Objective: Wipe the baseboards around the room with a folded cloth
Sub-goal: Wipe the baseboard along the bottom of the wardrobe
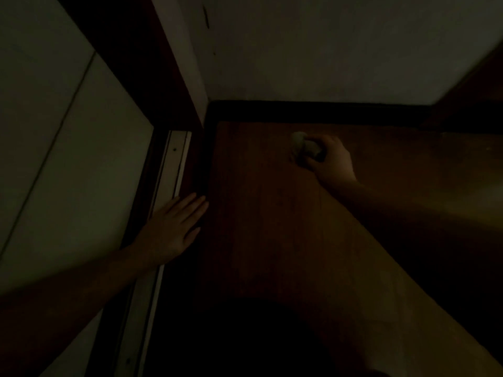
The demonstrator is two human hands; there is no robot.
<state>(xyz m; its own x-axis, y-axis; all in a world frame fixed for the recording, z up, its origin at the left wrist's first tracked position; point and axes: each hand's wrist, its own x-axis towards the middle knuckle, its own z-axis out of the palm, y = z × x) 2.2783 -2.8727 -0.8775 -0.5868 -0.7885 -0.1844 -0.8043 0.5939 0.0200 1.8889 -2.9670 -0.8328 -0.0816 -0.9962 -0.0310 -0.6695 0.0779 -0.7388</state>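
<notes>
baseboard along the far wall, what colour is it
The baseboard looks black or very dark in the head view, though the dim light makes the exact shade uncertain.

A dim corner of a home room.
Reddish wood floor (272,227) meets a pale wall (313,50) at a dark baseboard (313,111); a sliding-door track (177,164) runs alongside.

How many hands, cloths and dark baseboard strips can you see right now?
Hands: 2, left hand flat by the door track, right hand gripping the cloth
Cloths: 1, pale cloth
Baseboard strips: 1, dark baseboard under the far wall
Total: 4
</notes>
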